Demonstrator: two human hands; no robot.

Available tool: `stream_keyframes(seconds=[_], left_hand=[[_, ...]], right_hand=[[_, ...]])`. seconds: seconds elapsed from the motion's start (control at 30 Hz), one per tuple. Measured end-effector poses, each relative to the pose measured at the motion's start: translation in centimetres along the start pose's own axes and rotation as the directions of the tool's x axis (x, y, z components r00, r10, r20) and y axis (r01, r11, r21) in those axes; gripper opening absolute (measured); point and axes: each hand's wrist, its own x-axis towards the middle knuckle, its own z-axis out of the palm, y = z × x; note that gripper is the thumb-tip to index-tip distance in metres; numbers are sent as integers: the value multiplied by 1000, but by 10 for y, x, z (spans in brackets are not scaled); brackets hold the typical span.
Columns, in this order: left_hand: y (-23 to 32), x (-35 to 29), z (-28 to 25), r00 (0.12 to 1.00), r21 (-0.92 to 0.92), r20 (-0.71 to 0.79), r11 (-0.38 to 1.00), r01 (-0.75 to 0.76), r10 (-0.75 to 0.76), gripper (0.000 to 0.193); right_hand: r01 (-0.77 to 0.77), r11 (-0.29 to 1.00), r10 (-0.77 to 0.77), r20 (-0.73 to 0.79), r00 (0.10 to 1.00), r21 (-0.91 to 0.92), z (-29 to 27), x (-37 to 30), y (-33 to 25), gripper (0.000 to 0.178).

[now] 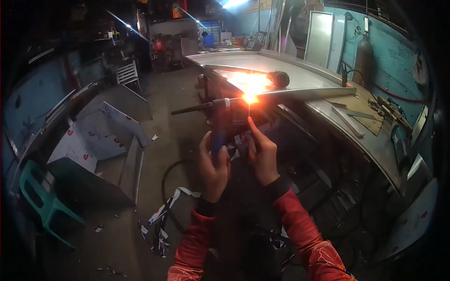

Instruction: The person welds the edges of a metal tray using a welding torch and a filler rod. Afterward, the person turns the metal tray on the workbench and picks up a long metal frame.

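Note:
My left hand (214,169) is wrapped round the blue handle of a TIG welding torch (219,112). The torch's long dark back cap points left, and its pale nozzle points right at a bright orange-white arc (251,91). That glare lies at the near edge of a shallow sheet-metal tray (309,90) and hides the metal under it. To the right of the torch, my right hand (263,157) pinches a thin filler rod (249,111), index finger stretched upward along it. The rod's upper end runs into the glow. A dark round object (280,80) lies on the tray behind the arc.
A workbench (375,152) on the right bears metal strips (348,122), clamps (391,108) and a teal power tool (399,143). Left stand a bent sheet-metal piece (101,140) and a green plastic chair (44,201). A hose (165,180) and film scraps (176,196) lie on the floor.

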Motion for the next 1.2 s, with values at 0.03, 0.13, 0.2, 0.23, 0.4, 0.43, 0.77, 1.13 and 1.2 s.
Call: stream_keyframes(seconds=[0.03,0.13,0.2,0.23,0.4,0.43,0.77,1.13,1.2], left_hand=[[1,0,1,1000,-15,-5,1000,-4,4,53],[4,0,0,1000,-68,-25,998,-12,11,53],[6,-1,-3,999,-117,-6,992,38,-39,53],[6,0,-3,999,-85,-21,996,23,-25,53],[3,3,-8,999,-95,-14,995,35,-37,53],[3,3,-10,1000,-73,-22,997,15,-17,53],[2,5,-21,998,-19,-54,1000,5,-6,55],[8,0,-17,995,119,-42,989,-86,92,57],[8,0,-15,998,76,-18,996,-54,56,58]], right_hand=[[28,1000,-28,-3,1000,10,0,1,1,58],[-2,999,3,-22,1000,34,4,-2,3,58],[-143,986,146,-23,989,89,5,-11,5,56],[-143,986,145,-21,989,90,5,-15,7,56],[30,993,-37,60,998,112,-10,-33,12,36],[39,995,-45,64,997,97,-14,-32,11,36],[-499,248,304,422,854,830,-76,3,-15,41],[196,972,-192,-47,980,129,-92,65,-35,18],[213,974,-213,-18,977,77,-89,69,-41,15]])
